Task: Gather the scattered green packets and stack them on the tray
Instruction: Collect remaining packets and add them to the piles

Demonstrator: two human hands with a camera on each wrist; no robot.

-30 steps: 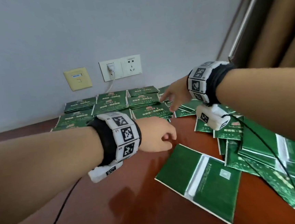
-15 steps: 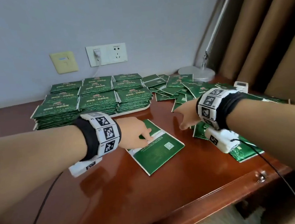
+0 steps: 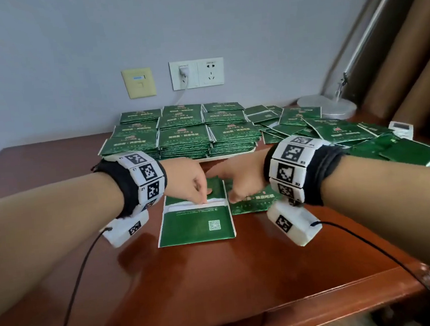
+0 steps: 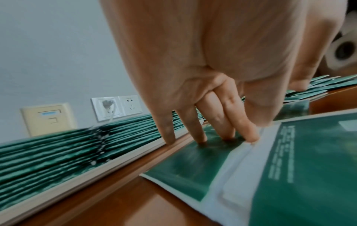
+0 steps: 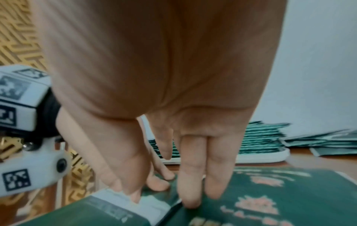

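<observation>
A green packet (image 3: 195, 220) lies flat, back side up, near the middle of the brown wooden table (image 3: 219, 279), its long axis running from 6 to 12 o'clock. The left hand (image 3: 189, 183) presses on it with straight fingers (image 4: 249, 130). Just beside it, at 3 o'clock, a second packet (image 3: 253, 202) lies face up under the straight fingers of the right hand (image 3: 238, 179). At 12 o'clock the white tray (image 5: 270, 156) carries neat packet stacks (image 3: 185, 136). Loose packets (image 3: 335, 129) lie at 2 o'clock, near a lamp base (image 3: 333, 105), brown curtains (image 3: 412, 54) and a grey wall (image 3: 144, 26).
</observation>
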